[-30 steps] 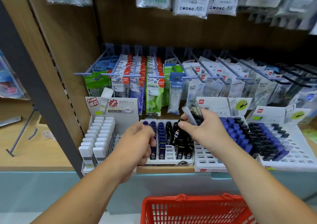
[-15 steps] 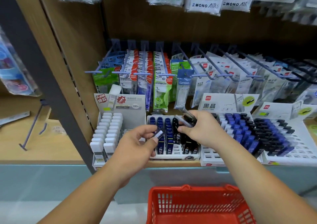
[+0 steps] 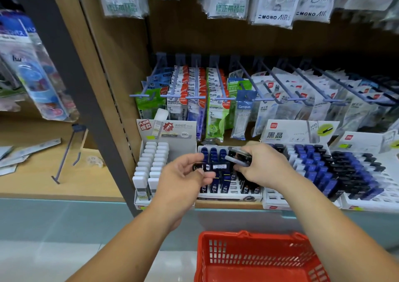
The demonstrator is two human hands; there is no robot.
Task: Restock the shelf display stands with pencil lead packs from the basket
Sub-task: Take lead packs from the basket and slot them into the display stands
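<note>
My left hand (image 3: 183, 176) pinches one black pencil lead pack (image 3: 212, 167), held sideways just above the front rows of the middle display stand (image 3: 228, 195). That white stand holds rows of blue and black packs. My right hand (image 3: 263, 167) grips a bunch of several lead packs (image 3: 239, 157) over the stand's right side, touching the end of the black pack. The red basket (image 3: 259, 258) sits on the floor below my arms; its visible inside shows no packs.
A white stand of white-capped packs (image 3: 151, 165) stands to the left. Two more stands with blue and black packs (image 3: 323, 169) fill the right. Hooks with hanging packets (image 3: 216, 96) jut out above. A dark upright post (image 3: 86, 100) divides the shelving.
My left hand rose from the stand's front row and now holds a black pack taken beside the right hand's bunch. The view shifted down and left.
</note>
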